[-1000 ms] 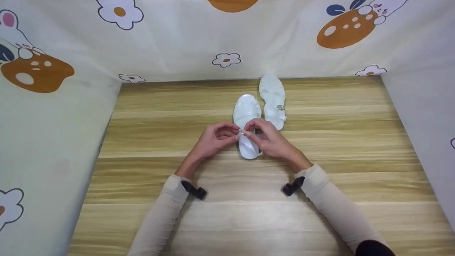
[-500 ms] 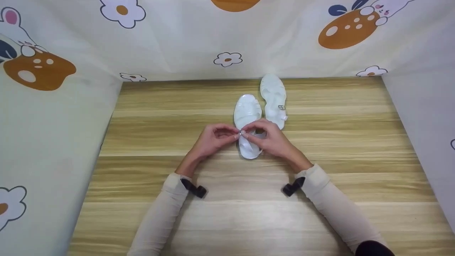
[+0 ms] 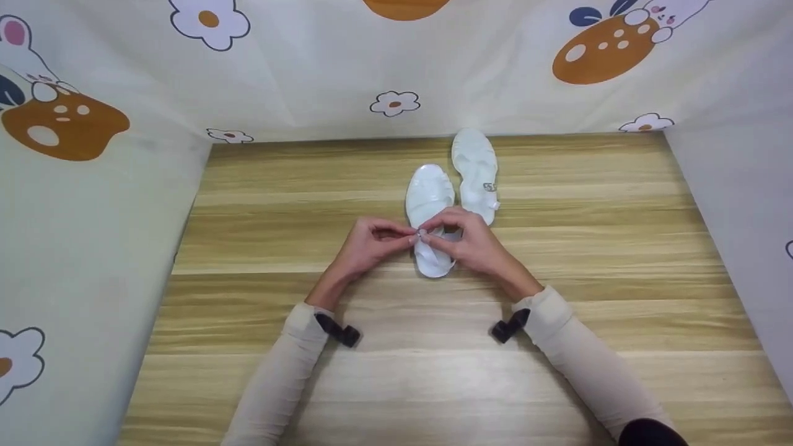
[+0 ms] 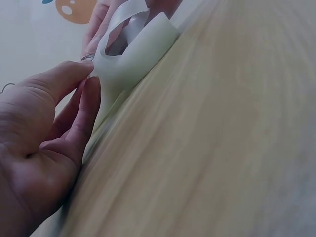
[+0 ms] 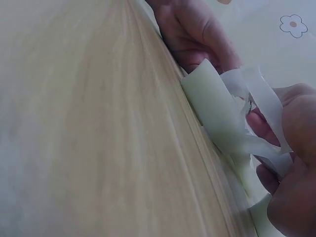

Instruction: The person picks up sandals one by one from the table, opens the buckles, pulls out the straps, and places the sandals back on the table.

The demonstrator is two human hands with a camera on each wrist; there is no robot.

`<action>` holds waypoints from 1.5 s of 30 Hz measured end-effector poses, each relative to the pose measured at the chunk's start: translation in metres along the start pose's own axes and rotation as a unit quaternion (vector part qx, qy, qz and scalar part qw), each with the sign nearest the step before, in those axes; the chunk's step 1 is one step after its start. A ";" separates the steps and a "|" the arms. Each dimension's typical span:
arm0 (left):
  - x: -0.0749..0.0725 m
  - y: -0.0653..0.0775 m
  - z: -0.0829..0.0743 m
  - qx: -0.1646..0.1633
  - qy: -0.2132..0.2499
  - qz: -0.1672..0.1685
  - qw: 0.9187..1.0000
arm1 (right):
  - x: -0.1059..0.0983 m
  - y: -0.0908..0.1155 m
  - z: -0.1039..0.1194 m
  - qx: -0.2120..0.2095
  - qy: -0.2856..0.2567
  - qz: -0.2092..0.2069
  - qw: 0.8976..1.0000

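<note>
A white sandal (image 3: 430,192) lies on the wood-grain surface, its toe pointing away from me. My left hand (image 3: 372,243) comes in from the left and pinches the small metal buckle (image 4: 88,58) at the sandal's side between thumb and fingertips. From the other side my right hand (image 3: 469,240) reaches across the sandal, its thumb and fingers pinching the ankle strap (image 5: 266,101) at the buckle. The strap arches over the heel in both wrist views. Fingertips of both hands meet there and partly hide the buckle. The second white sandal (image 3: 474,152) lies just to the right, untouched.
Behind the sandals hangs a pale cloth (image 3: 310,80) printed with flowers and oranges, meeting the back edge of the wood-grain surface (image 3: 409,371). Pale side walls (image 3: 731,186) flank it. A black wrist camera (image 3: 344,331) sits on each sleeve.
Both hands stay at the buckle with small finger movements. The left fingers have straightened slightly, and the right fingertips have shifted a little left. The sandals have not moved.
</note>
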State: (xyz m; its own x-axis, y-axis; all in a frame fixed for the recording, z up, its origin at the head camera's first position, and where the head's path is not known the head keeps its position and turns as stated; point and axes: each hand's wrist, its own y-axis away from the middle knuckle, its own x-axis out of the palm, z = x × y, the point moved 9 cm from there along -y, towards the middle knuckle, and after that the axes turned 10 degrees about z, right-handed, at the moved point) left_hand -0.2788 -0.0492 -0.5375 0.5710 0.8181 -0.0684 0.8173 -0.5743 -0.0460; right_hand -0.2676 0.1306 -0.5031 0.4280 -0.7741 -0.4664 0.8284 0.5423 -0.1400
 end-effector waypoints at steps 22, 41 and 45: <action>0.004 0.000 0.001 -0.024 0.008 0.004 1.000 | 0.000 0.000 -0.003 0.016 0.000 -0.012 1.000; -0.001 0.001 0.008 -0.034 0.062 -0.006 0.997 | 0.002 0.001 -0.006 0.024 -0.015 0.001 1.000; -0.001 0.001 0.008 -0.030 0.057 -0.009 0.998 | 0.001 0.001 -0.008 0.030 -0.019 0.001 0.999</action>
State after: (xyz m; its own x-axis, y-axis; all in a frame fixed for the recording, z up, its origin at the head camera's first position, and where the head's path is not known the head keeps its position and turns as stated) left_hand -0.2790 -0.0507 -0.5452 0.5580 0.8286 0.0460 0.8290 -0.5591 0.0142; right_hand -0.2685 0.1328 -0.5105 0.4421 -0.7855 -0.4329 0.8475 0.5239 -0.0851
